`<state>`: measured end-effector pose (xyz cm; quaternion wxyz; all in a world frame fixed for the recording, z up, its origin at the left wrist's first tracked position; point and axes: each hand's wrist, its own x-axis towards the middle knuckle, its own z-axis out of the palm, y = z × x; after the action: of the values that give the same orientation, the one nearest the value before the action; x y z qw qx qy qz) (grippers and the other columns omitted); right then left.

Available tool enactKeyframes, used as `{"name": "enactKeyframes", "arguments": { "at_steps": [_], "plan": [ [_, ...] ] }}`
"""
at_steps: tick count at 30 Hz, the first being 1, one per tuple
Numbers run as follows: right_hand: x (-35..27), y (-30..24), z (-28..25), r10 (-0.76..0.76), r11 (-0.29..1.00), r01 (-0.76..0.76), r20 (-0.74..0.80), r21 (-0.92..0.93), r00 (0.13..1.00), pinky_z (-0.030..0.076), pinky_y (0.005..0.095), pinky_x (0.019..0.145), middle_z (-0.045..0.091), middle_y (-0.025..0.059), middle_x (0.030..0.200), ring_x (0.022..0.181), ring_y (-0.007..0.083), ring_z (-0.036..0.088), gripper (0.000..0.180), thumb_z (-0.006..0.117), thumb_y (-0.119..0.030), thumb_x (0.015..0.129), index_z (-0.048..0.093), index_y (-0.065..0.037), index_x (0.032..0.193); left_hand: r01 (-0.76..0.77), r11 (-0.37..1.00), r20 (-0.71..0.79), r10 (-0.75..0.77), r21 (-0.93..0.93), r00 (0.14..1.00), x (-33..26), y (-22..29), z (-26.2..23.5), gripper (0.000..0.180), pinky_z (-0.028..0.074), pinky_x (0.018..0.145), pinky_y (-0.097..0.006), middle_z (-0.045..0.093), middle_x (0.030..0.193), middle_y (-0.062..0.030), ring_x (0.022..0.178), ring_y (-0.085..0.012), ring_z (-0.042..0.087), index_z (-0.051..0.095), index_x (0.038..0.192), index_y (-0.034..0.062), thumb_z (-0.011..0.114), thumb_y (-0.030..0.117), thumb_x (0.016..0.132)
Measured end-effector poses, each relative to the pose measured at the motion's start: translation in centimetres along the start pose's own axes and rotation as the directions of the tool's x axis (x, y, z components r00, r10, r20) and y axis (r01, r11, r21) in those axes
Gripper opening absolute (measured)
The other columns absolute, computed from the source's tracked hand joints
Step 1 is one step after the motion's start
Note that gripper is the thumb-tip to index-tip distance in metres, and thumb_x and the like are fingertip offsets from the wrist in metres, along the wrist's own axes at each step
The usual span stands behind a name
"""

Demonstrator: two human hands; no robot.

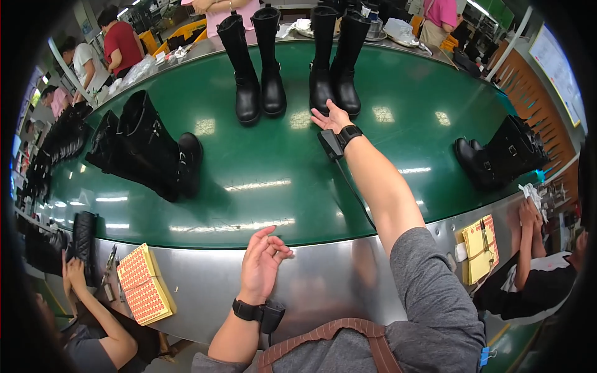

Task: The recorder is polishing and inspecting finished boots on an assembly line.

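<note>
My right hand [331,117] reaches far out over the green conveyor belt [261,180], fingers spread, its fingertips at the foot of an upright pair of tall black boots [336,62]. It holds nothing. A second upright pair of black boots [256,65] stands just to the left. My left hand [261,261] hovers over the steel edge [323,280] of the belt, fingers loosely curled and apart, empty. Both wrists wear black bands with small devices.
A pair of black boots [149,149] lies on its side at the left of the belt, another pair [497,155] at the right. Orange dotted sticker sheets [144,285] rest on the steel edge. Other people work at both sides and across the belt.
</note>
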<state>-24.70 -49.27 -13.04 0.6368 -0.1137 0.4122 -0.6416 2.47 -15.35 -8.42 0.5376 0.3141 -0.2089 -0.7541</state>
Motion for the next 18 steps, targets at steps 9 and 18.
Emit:
{"name": "enactKeyframes", "arguments": {
  "at_steps": [9, 18],
  "plan": [
    [-20.9, -2.0, -4.4, 0.484, 0.813, -0.298, 0.296, -0.5, 0.823, 0.056, 0.0352, 0.087, 0.064, 0.0054, 0.098, 0.09, 0.0146, 0.064, 0.026, 0.052, -0.025, 0.099, 0.056, -0.004, 0.114, 0.014, 1.0, 0.038, -0.015, 0.018, 0.999, 0.2, 0.1, -0.4, 0.032, 0.051, 0.083, -0.039, 0.058, 0.094, -0.0092, 0.086, -0.0208, 0.06, 0.045, 0.125, -0.0003, 0.046, 0.019, 0.099],
    [-43.8, -3.1, -15.3, 0.509, 0.832, -0.391, 0.262, -0.393, 0.82, 0.052, 0.0265, 0.077, 0.061, 0.0, 0.088, 0.078, 0.0094, 0.06, 0.019, 0.051, -0.02, 0.1, 0.059, -0.004, 0.107, -0.741, 0.661, 0.582, 0.559, 0.118, 0.591, -11.0, 7.5, 12.1, 0.054, 0.045, 0.093, -0.046, 0.056, 0.095, -0.0144, 0.099, -0.029, 0.054, 0.061, 0.096, 0.0012, 0.021, 0.038, 0.102]
  ]
}}
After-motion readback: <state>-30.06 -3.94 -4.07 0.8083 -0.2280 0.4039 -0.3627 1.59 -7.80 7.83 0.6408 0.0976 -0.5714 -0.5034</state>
